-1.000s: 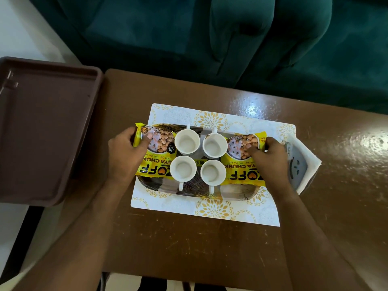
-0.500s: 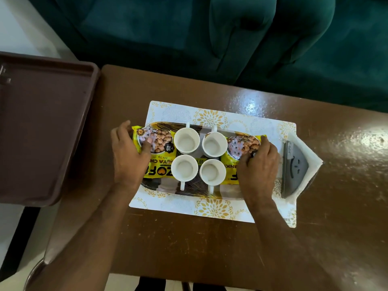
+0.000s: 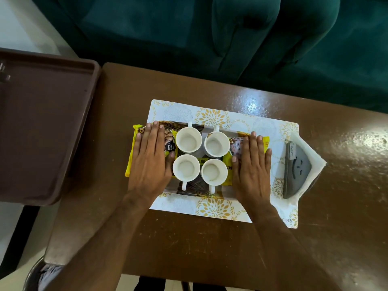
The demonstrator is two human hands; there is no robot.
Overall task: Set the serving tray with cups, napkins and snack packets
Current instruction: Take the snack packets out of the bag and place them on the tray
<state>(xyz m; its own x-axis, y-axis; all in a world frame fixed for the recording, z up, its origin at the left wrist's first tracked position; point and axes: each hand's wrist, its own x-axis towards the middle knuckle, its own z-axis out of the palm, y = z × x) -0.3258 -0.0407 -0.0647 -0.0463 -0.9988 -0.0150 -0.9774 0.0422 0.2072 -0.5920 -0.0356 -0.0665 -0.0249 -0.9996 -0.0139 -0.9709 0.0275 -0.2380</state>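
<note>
Several white cups (image 3: 188,140) stand in a square block in the middle of a dark patterned serving tray (image 3: 194,186), which lies on a white and gold placemat (image 3: 212,117). A yellow snack packet (image 3: 130,162) lies at the tray's left end, and my left hand (image 3: 150,160) presses flat on it with straight fingers. A second yellow snack packet (image 3: 266,141) lies at the right end under my right hand (image 3: 252,164), also flat. White napkins (image 3: 315,162) sit in a grey holder (image 3: 295,171) right of the tray.
A large brown plastic tray (image 3: 42,127) overhangs the brown table (image 3: 189,238) on the left. A dark green sofa (image 3: 231,38) runs along the table's far side. Bare tabletop lies in front of the placemat and to the far right.
Both hands went from gripping the packets' outer ends to lying flat on top of them. The packets have settled onto the tray beside the cups.
</note>
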